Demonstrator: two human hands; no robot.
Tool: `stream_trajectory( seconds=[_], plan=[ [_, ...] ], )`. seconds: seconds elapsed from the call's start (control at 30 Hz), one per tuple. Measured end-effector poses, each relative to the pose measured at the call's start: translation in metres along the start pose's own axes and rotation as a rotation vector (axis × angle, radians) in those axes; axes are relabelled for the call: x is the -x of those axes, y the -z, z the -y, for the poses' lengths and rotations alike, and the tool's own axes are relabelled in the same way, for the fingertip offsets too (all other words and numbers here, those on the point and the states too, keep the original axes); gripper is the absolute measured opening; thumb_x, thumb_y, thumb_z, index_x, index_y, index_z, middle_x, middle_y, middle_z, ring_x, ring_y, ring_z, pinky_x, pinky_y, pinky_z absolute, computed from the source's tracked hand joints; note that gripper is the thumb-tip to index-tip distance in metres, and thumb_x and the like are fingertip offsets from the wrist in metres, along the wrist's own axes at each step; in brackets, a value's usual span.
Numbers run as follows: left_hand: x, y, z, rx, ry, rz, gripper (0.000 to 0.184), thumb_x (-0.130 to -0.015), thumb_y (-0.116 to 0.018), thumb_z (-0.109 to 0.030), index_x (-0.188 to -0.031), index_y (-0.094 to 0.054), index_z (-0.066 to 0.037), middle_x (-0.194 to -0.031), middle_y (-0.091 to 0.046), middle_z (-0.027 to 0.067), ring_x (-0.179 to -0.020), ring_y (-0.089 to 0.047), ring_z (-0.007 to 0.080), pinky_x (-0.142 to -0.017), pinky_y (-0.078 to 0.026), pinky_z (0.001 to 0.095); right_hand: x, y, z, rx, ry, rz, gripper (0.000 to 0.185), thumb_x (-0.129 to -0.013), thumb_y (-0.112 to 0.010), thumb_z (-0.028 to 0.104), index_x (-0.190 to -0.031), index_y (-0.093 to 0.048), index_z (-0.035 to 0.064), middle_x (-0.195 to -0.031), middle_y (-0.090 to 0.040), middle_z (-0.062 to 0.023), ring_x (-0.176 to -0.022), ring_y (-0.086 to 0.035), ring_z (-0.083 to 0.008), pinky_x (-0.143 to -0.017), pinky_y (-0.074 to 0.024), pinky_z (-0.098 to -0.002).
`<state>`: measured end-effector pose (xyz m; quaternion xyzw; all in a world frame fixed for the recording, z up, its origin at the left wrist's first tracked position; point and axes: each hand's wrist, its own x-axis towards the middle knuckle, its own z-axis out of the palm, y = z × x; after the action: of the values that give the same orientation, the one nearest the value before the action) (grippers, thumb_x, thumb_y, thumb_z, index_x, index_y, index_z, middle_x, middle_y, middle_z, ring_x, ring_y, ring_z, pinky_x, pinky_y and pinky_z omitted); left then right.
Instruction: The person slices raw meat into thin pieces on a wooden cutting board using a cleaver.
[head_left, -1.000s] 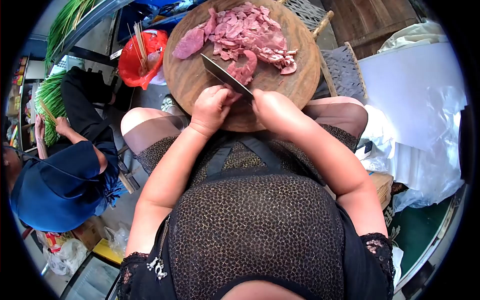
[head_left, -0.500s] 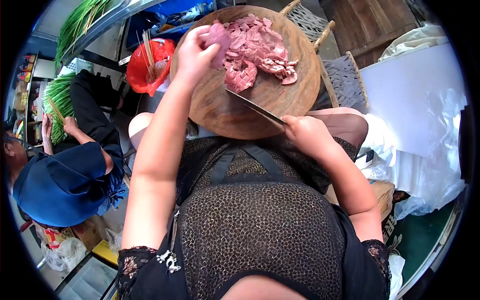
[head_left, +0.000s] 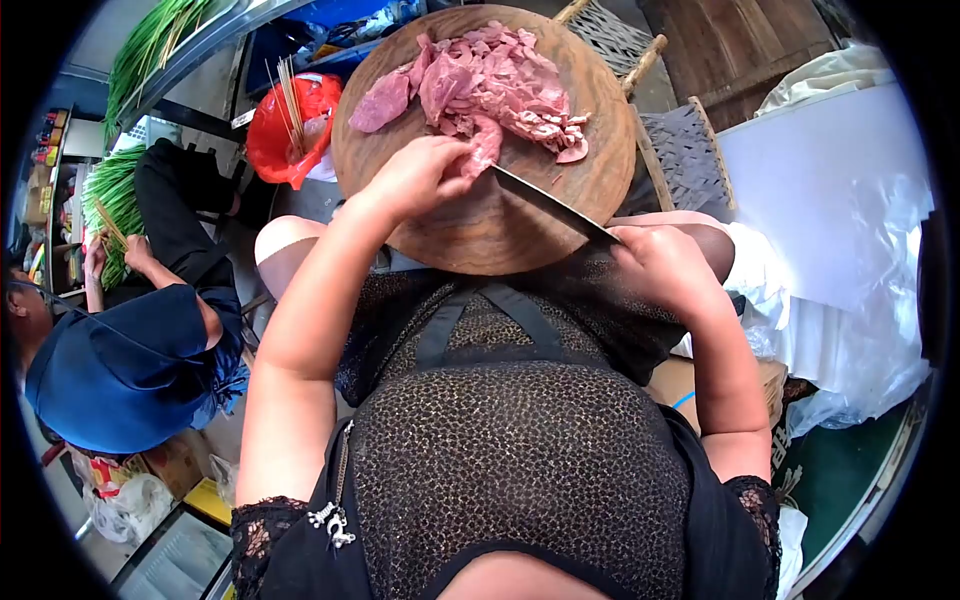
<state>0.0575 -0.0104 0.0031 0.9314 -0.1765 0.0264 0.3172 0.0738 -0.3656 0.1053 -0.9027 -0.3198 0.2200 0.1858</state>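
A round wooden board (head_left: 480,235) bears a heap of sliced pink meat (head_left: 510,80), with a larger oval piece (head_left: 381,103) at its left. My left hand (head_left: 425,178) has its fingers closed on a curved piece of meat (head_left: 485,142) below the heap. In my right hand (head_left: 655,262), at the board's lower right edge, is the handle of a knife (head_left: 552,205). The blade slants up and left, its far end beside the curved piece.
A red bag (head_left: 270,138) holding thin sticks stands left of the board. Further left, a person in blue (head_left: 125,365) handles green stalks (head_left: 115,200). Woven chairs (head_left: 685,150) stand at the right, near a white panel (head_left: 810,190).
My left hand has come down from the oval piece, which now lies on the board, to the curved piece. My right hand has shifted right with the knife.
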Motion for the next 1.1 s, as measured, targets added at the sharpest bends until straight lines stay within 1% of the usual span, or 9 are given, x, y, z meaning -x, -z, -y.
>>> stream_trajectory(
  seconds=[0.23, 0.37, 0.4, 0.5, 0.63, 0.73, 0.9, 1.0, 1.1],
  plan=[
    [0.044, -0.029, -0.050, -0.081, 0.602, 0.083, 0.040, -0.085, -0.073, -0.046, -0.086, -0.074, -0.006, -0.081, -0.073, 0.0152, -0.083, -0.071, 0.0345, -0.078, -0.056, 0.0450, 0.000, -0.010, -0.011, -0.033, -0.025, -0.009, 0.020, -0.092, -0.056, 0.016, -0.099, -0.069, 0.0023, -0.087, -0.069, -0.0234, -0.086, -0.067, -0.0414, -0.077, -0.0530, -0.0490],
    [0.041, -0.014, -0.064, 0.245, 0.497, -0.006, 0.035, -0.092, -0.066, -0.047, -0.085, -0.078, -0.015, -0.079, -0.074, 0.0081, -0.077, -0.072, 0.0286, -0.075, -0.056, 0.0428, 0.001, -0.011, -0.011, -0.080, -0.038, -0.001, 0.022, -0.091, -0.056, 0.017, -0.101, -0.069, 0.0017, -0.090, -0.069, -0.0244, -0.087, -0.067, -0.0414, -0.078, -0.0529, -0.0483],
    [0.039, -0.011, -0.048, -0.012, 0.467, 0.078, 0.028, -0.089, -0.070, -0.042, -0.086, -0.078, -0.014, -0.081, -0.074, 0.0088, -0.085, -0.071, 0.0288, -0.080, -0.055, 0.0417, 0.001, -0.010, -0.010, -0.079, -0.038, 0.008, 0.023, -0.091, -0.056, 0.017, -0.102, -0.069, 0.0013, -0.090, -0.069, -0.0247, -0.087, -0.067, -0.0417, -0.079, -0.0526, -0.0485],
    [0.037, -0.003, -0.042, -0.035, 0.001, -0.008, 0.042, -0.076, -0.078, -0.030, -0.111, -0.068, -0.010, -0.108, -0.066, 0.0140, -0.107, -0.061, 0.0356, -0.092, -0.050, 0.0446, 0.001, -0.011, -0.006, -0.077, -0.062, 0.055, 0.023, -0.091, -0.056, 0.017, -0.103, -0.069, 0.0009, -0.090, -0.068, -0.0252, -0.088, -0.066, -0.0426, -0.079, -0.0523, -0.0490],
    [0.032, -0.026, -0.046, -0.163, 0.025, 0.064, 0.041, -0.072, -0.078, -0.022, -0.107, -0.063, -0.008, -0.108, -0.065, 0.0138, -0.105, -0.060, 0.0360, -0.092, -0.049, 0.0458, 0.001, -0.021, -0.010, -0.047, -0.037, 0.094, 0.024, -0.093, -0.056, 0.018, -0.105, -0.068, 0.0009, -0.091, -0.068, -0.0260, -0.089, -0.066, -0.0440, -0.079, -0.0521, -0.0496],
    [0.040, -0.041, -0.050, -0.128, 0.438, -0.086, 0.060, -0.074, -0.085, -0.031, -0.122, -0.059, -0.005, -0.114, -0.063, 0.0186, -0.107, -0.060, 0.0382, -0.093, -0.050, 0.0450, 0.002, -0.026, -0.007, -0.122, -0.036, -0.005, 0.025, -0.095, -0.056, 0.020, -0.107, -0.066, 0.0012, -0.091, -0.068, -0.0265, -0.090, -0.065, -0.0447, -0.079, -0.0519, -0.0503],
    [0.058, -0.051, -0.051, -0.036, 0.445, -0.106, 0.059, -0.079, -0.083, -0.030, -0.127, -0.059, -0.005, -0.122, -0.061, 0.0193, -0.113, -0.059, 0.0389, -0.097, -0.049, 0.0443, -0.002, -0.030, 0.013, -0.264, -0.059, -0.107, 0.026, -0.098, -0.056, 0.022, -0.113, -0.065, 0.0032, -0.092, -0.068, -0.0266, -0.090, -0.065, -0.0448, -0.078, -0.0520, -0.0506],
    [0.069, -0.052, -0.037, -0.133, 0.109, -0.368, 0.032, -0.085, -0.075, -0.013, -0.114, -0.068, -0.003, -0.120, -0.063, 0.0179, -0.109, -0.063, 0.0353, -0.094, -0.052, 0.0398, -0.002, -0.035, 0.019, -0.211, -0.014, -0.146, 0.026, -0.098, -0.055, 0.022, -0.115, -0.066, 0.0060, -0.093, -0.069, -0.0245, -0.088, -0.066, -0.0434, -0.078, -0.0532, -0.0499],
    [0.057, -0.053, -0.037, 0.178, 0.067, -0.259, 0.029, -0.084, -0.073, -0.010, -0.111, -0.068, -0.004, -0.115, -0.065, 0.0149, -0.104, -0.064, 0.0327, -0.091, -0.054, 0.0379, -0.003, -0.046, 0.024, -0.155, 0.052, -0.209, 0.026, -0.097, -0.056, 0.020, -0.118, -0.066, 0.0079, -0.092, -0.071, -0.0214, -0.085, -0.068, -0.0405, -0.077, -0.0552, -0.0487]
  ],
)
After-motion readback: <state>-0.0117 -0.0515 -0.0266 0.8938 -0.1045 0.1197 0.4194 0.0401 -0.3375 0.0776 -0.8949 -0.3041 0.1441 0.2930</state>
